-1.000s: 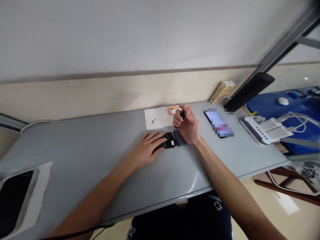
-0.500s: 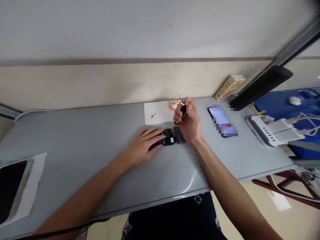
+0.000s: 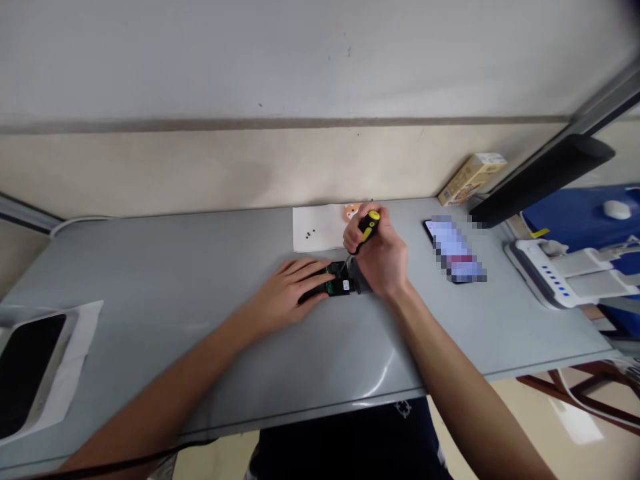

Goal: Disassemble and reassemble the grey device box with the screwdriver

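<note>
My right hand (image 3: pixel 383 257) is closed around the black and yellow handle of a screwdriver (image 3: pixel 371 227). Its thin shaft slants down and left, with the tip at a small black device (image 3: pixel 340 287) whose green circuit board shows. My left hand (image 3: pixel 293 290) lies over the device's left end and grips it against the table, fingers on the far side and thumb on the near side. A dark grey piece (image 3: pixel 361 279) at the device's right end is partly hidden under my right hand. Just behind, several tiny dark screws (image 3: pixel 310 234) rest on a white paper sheet (image 3: pixel 323 223).
An orange cartoon-face item (image 3: pixel 351 212) lies on the paper. To the right are a phone (image 3: pixel 453 250), a yellowish carton (image 3: pixel 473 179), a black cylinder (image 3: pixel 543 179) and a white power strip (image 3: pixel 545 273). A dark-topped tray-like object (image 3: pixel 33 367) sits at the left on the grey table (image 3: pixel 165 280).
The screwdriver handle has turned in my right hand, so its yellow end now faces up toward me. My left hand stays on the device. The whole view has shifted slightly.
</note>
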A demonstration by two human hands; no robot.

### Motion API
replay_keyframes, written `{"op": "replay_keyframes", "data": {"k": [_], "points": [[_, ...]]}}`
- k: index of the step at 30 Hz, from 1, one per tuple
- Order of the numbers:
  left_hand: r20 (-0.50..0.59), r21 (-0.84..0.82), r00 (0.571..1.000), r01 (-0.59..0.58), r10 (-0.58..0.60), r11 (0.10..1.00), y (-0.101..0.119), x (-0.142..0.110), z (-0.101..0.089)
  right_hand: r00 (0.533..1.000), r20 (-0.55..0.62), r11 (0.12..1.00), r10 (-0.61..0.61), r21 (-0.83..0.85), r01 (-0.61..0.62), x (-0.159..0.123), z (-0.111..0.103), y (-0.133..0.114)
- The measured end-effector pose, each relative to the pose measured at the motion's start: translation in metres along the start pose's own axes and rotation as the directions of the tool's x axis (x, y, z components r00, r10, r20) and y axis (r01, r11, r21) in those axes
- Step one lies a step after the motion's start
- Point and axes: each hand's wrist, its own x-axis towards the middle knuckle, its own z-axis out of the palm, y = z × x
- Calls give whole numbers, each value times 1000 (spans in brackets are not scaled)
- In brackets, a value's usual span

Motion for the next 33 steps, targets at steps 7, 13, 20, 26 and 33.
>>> {"op": "replay_keyframes", "data": {"k": [7, 13, 20, 26, 33], "points": [[40, 25, 999, 13, -14, 1000, 5, 3, -3, 993, -95, 997, -68, -43, 64, -3, 7, 5], [6, 33, 1000, 20, -21, 999, 9, 3, 1, 999, 33, 1000, 15, -15, -15, 8, -12, 0], [-41, 30, 996, 83, -82, 996, 15, 11, 5, 999, -47, 998, -21, 65, 24, 2, -3, -4], [-67, -11, 997, 48, -49, 999, 8, 16, 6, 999, -45, 998, -6, 54, 9, 6, -12, -5], [-80, -10, 996, 45, -46, 999, 12, 22, -2, 997, 54, 975, 51, 213, -62, 10, -18, -3]]}}
